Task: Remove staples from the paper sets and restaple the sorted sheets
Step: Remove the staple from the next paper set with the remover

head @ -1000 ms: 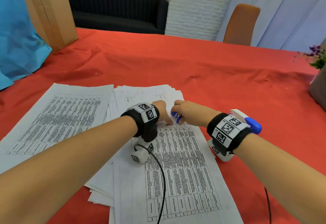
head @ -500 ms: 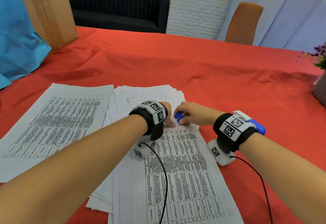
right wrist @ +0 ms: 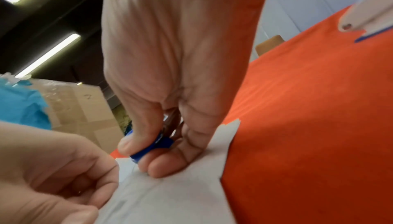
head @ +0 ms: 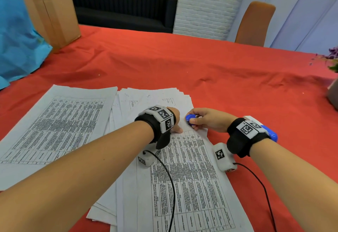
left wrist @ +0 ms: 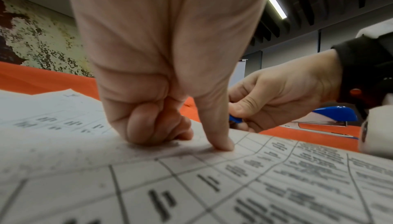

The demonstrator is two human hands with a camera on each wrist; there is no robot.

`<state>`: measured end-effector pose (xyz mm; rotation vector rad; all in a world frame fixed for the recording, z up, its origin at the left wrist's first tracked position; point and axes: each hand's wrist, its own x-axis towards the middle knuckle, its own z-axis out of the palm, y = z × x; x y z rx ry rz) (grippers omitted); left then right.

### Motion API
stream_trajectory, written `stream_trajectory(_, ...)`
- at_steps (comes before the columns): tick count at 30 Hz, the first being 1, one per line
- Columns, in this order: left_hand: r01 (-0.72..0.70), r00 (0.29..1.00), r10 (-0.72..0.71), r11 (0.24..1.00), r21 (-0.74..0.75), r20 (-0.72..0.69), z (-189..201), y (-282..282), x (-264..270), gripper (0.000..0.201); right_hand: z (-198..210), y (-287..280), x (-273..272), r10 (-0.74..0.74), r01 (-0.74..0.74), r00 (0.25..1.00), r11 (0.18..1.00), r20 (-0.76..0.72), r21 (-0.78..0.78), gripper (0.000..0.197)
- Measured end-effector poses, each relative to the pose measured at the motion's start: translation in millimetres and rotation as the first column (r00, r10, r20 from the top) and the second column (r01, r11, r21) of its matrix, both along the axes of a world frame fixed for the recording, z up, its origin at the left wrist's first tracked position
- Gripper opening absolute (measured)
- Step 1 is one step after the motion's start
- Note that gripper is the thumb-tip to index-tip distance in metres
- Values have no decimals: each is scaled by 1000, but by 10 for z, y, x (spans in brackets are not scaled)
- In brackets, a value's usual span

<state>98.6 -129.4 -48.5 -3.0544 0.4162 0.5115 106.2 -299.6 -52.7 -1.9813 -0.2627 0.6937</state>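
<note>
Left sheet: while untouched, lies as a separate printed sheet [head: 54, 124] toward the counter's [head: 210, 71] near-left edge, just left of the middle pile.
Paper set: top sheet of the fanned pile [head: 182, 167] at the near-middle edge, long axis running from near edge to far edge.
Left hand: [head: 173, 120] presses the set's far end; thumb tip down on the sheet, other fingers [left wrist: 146, 126] curled under, knuckles on paper, gripping nothing.
Staple remover: blue, [head: 189, 119] pinched by the right hand [head: 206, 120], thumb on top, fingers [right wrist: 168, 165] beneath, at the set's far-right corner.
Key relation: corner lies directly under the remover, just right of the left thumb; right hand nearer, left only bracing.
Stapler: blue and white, [left wrist: 331, 118] on the cloth right of the set, near the right wrist.
Hidden: staple itself not visible; remover's jaws covered by fingers, so bite on a staple cannot be told.
</note>
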Motion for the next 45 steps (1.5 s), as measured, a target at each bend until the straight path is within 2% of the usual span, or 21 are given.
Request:
stream_trajectory(5, -6, 1000, 6, 1000, -14, 13, -6, -7, -43, 45, -21, -21, -57, -63, 72, 996, 983, -59, 168, 14)
stream_trajectory(9, -32, 999, 31, 999, -23, -19, 11, -31, -93, 49, -76, -141, -63, -232, 266, 963, 899, -135, 349, 11)
stream_trajectory(13, -68, 997, 65, 995, -77, -47, 38, 14, -97, 48, -69, -175, -64, -224, 245, 969, 919, -102, 310, 11)
stream_trajectory(16, -89, 996, 86, 989, -116, -31, -11, 36, -84, 45, -47, -122, -93, -188, 184, 982, 964, -1, 194, 14)
stream_trajectory(17, -95, 995, 92, 988, -123, -27, -22, 44, -83, 47, -22, -98, -100, -140, 132, 986, 988, 92, 86, 17)
stream_trajectory(18, -95, 995, 92, 986, -135, -24, -25, 52, -88, 51, 19, -70, -108, -48, 69, 975, 994, 215, -88, 22)
stream_trajectory(19, -99, 995, 96, 984, -149, -26, -27, 59, -87, 52, 61, -33, -111, 86, 10, 945, 957, 315, -291, 28)
stream_trajectory(20, -97, 995, 95, 981, -165, -23, -28, 65, -87, 52, 99, 13, -109, 216, -23, 904, 886, 368, -463, 33)
stream_trajectory(22, -100, 995, 97, 978, -181, -23, -26, 69, -98, 50, 157, 110, -122, 364, -35, 843, 772, 396, -635, 38)
stream_trajectory(24, -107, 994, 104, 976, -188, -25, -17, 75, -104, 49, 165, 180, -119, 404, -36, 828, 730, 389, -682, 39)
stream_trajectory(30, -99, 995, 95, 980, -171, -33, -2, 76, -118, 40, 121, 275, -101, 456, -31, 795, 689, 400, -724, 30)
stream_trajectory(32, -101, 995, 97, 979, -177, -33, -11, 79, -108, 45, 108, 241, -93, 435, -33, 799, 721, 415, -692, 27)
stream_trajectory(35, -105, 995, 102, 978, -182, -26, -8, 82, -108, 51, 116, 130, -74, 297, -33, 869, 832, 396, -553, 25)
stream_trajectory(40, -106, 994, 103, 977, -182, -27, -11, 104, -117, 53, 55, 61, -38, 92, -40, 970, 973, 224, -228, 14)
stream_trajectory(42, -99, 995, 93, 979, -179, -45, -9, 98, -143, 52, 15, -26, -25, -32, 42, 987, 997, 155, -61, 8)
stream_trajectory(45, -111, 992, 96, 976, -186, -84, 25, 100, -139, 45, -9, -184, -34, -186, 176, 980, 977, 71, 122, 7)
